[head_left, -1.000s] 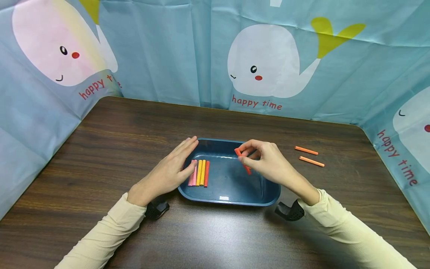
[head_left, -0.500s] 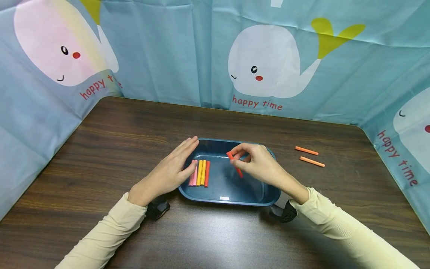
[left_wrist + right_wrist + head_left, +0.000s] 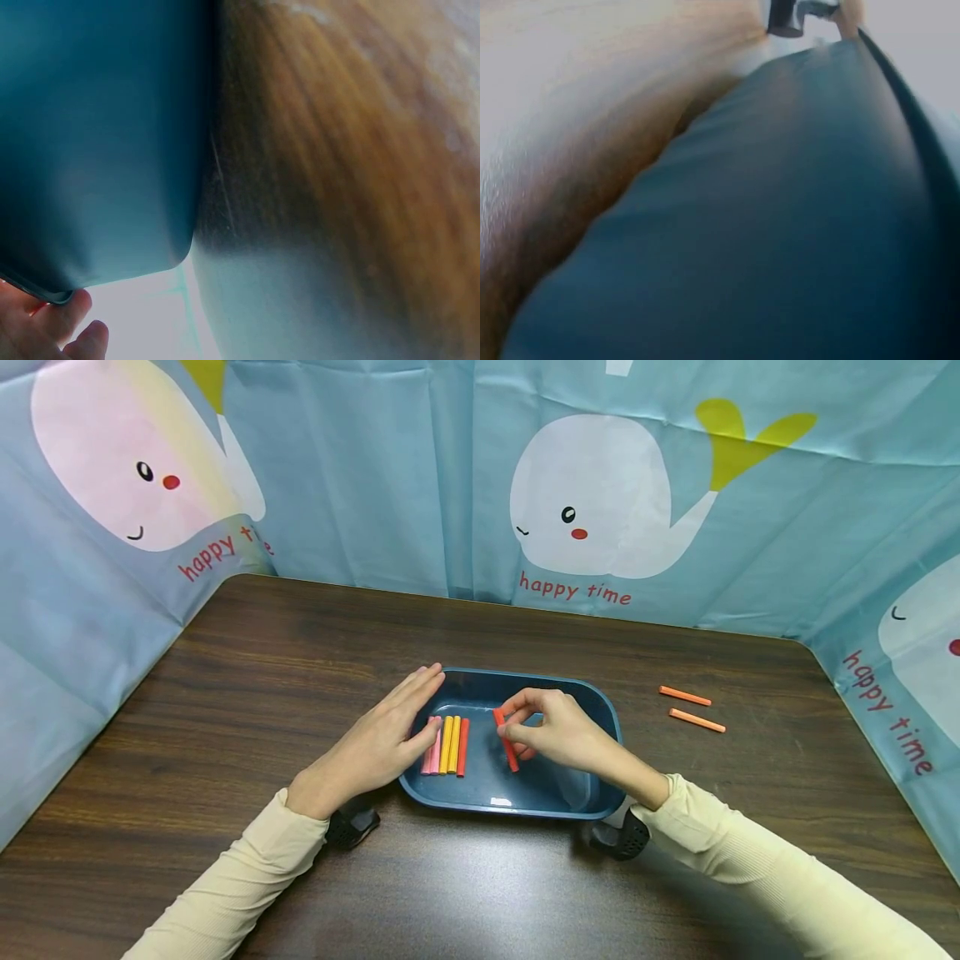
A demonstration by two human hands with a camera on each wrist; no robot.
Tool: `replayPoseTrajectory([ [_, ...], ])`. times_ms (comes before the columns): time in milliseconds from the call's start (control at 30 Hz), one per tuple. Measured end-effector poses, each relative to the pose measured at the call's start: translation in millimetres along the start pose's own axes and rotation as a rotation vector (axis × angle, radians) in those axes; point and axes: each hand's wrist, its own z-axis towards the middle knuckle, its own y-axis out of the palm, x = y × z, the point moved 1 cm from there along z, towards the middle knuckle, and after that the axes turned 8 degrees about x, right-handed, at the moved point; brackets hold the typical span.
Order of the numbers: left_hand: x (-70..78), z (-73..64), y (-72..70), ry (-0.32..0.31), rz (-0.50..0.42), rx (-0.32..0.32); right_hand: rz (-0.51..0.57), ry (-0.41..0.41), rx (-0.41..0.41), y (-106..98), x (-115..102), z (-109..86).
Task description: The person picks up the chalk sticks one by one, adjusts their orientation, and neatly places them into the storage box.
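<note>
A dark blue tray with raised walls sits on the table. My left hand lies over its left rim, fingers fairly straight and thumb reaching inside. In the left wrist view, fingertips touch the tray's rim. Thumb and fingers of my right hand pinch a slim red stick, slightly tilted, over the tray's middle. To its left, a row inside the tray holds pink sticks, yellow sticks and another red stick. My left thumb partly covers the pink ones.
Two orange sticks lie on the wooden table, right of the tray. A blue curtain with whale prints stands behind and at both sides. Black wrist mounts sit under both cuffs.
My right hand has moved left and a little toward me with the red stick, bringing it nearer the row. The left hand has stayed in place.
</note>
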Motion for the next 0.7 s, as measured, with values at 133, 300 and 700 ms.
replayPoseTrajectory([
  [133,-0.4,-0.3,-0.1,-0.005,0.0,-0.005,0.054,0.043,-0.035,6.0,2.2,3.3],
  [300,-0.4,0.1,0.2,-0.007,-0.006,-0.011,0.122,0.091,-0.075,13.1,5.9,6.7],
  [700,0.0,-0.2,-0.4,-0.011,-0.012,-0.015,0.186,0.194,-0.092,21.6,4.2,11.2],
])
